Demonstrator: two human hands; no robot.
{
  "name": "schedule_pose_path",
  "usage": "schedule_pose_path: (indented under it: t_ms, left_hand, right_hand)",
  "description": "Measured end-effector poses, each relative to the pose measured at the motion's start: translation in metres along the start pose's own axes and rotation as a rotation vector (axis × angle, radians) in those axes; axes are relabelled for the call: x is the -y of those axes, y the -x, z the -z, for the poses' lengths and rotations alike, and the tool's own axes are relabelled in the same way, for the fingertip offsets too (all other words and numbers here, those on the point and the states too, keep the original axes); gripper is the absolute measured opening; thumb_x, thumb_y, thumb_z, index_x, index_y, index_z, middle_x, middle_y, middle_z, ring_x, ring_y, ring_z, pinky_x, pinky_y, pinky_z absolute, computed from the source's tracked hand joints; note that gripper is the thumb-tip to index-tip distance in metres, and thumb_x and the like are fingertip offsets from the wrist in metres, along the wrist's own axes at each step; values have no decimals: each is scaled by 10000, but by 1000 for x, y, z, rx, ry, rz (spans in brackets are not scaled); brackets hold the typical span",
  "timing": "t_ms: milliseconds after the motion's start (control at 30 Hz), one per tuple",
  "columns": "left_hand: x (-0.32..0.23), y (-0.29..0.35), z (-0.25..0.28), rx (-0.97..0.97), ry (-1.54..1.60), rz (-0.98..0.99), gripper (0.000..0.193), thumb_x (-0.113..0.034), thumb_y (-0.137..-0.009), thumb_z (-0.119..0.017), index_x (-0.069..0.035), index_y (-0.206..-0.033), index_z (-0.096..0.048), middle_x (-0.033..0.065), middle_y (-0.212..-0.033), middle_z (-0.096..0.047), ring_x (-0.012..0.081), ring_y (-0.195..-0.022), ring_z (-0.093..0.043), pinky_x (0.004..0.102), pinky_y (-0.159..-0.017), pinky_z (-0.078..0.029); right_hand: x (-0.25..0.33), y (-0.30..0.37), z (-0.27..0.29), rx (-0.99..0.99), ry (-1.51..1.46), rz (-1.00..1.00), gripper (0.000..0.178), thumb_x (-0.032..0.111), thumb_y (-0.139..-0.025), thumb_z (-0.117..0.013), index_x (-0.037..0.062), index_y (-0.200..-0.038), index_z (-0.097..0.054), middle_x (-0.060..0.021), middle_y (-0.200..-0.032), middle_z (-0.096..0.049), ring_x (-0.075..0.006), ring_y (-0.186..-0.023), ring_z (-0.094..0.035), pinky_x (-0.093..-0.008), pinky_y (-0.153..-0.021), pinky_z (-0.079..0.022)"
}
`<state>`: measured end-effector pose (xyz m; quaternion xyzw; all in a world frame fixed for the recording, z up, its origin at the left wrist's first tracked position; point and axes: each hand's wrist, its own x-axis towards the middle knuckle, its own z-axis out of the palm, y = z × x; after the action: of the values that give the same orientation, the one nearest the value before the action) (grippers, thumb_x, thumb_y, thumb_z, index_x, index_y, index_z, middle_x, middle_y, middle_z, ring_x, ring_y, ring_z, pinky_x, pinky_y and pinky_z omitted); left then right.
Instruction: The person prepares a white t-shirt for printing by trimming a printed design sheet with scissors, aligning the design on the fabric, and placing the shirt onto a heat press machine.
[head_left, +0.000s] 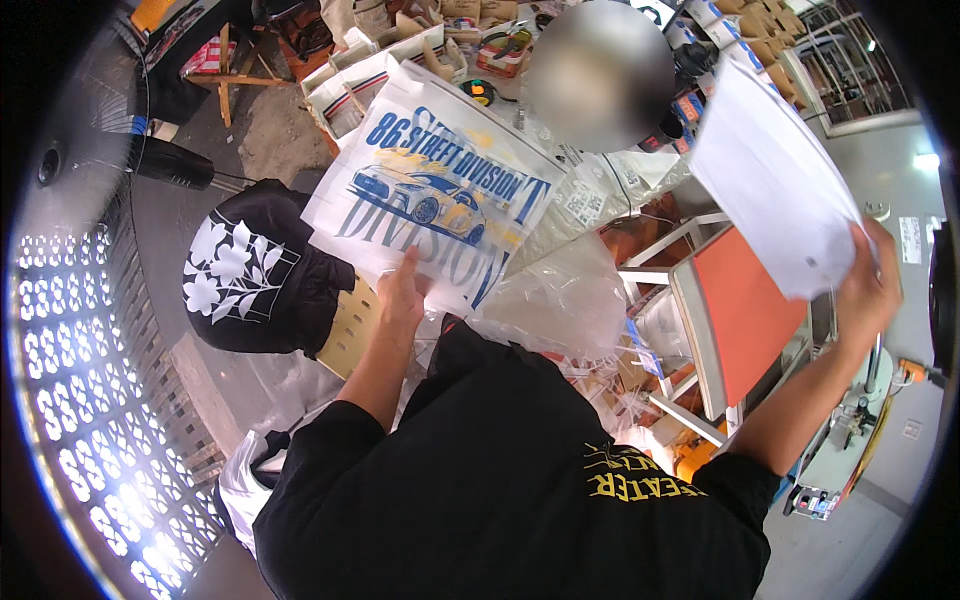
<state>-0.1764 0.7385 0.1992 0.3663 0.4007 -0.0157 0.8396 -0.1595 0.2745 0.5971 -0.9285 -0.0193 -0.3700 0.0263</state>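
My left hand (400,295) holds the lower edge of a white printed sheet (335,195) with a blue and yellow car graphic and large lettering. The index finger points up over its face, and the sheet tilts toward me. Raised at the far right, my right hand (868,275) pinches the lower corner of a blank white sheet (755,180), which stands up at a slant and curves slightly. The two sheets are well apart. Crumpled clear plastic (560,300) lies just beyond my lap, beside the printed sheet.
A black garment (310,270) with a white floral print hangs over a yellow chair back (350,325) at left. An orange-red panel (750,310) on a white frame stands at right. Behind are white boxes (330,95), a tape measure (478,92) and a fan (100,160).
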Motion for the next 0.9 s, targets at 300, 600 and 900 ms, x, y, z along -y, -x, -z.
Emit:
schedule_pose_path:
  t_ms: [300,600,900]
  left_hand:
    - [36,-12,11,-87,5,22,520,-320,-906,-714,11,-1247,-504,119,-1184,-586,260,-1025,-614,427,-886,-539]
    - [-5,36,4,-164,-875,-1124,202,-106,-934,-627,22,-1087,-593,123,-1041,-617,181,-964,-593,321,-862,-482]
    - [-39,-30,-340,517,-914,-927,245,-232,-925,-653,0,-987,-696,33,-832,-687,85,-771,-603,254,-728,-479]
  right_hand:
    - [-219,148,16,171,596,-168,319,247,-909,-644,72,-1176,-635,-148,-1153,-660,-339,-1090,-612,-426,-952,-469]
    - [-163,330,-95,540,477,-990,711,601,-963,-363,154,-1516,-336,-168,-1574,-276,-360,-1464,-213,-545,-1179,-144]
    - [-158,335,-93,458,471,-957,641,517,-948,-474,131,-1459,-432,-146,-1547,-342,-336,-1453,-255,-500,-1189,-155]
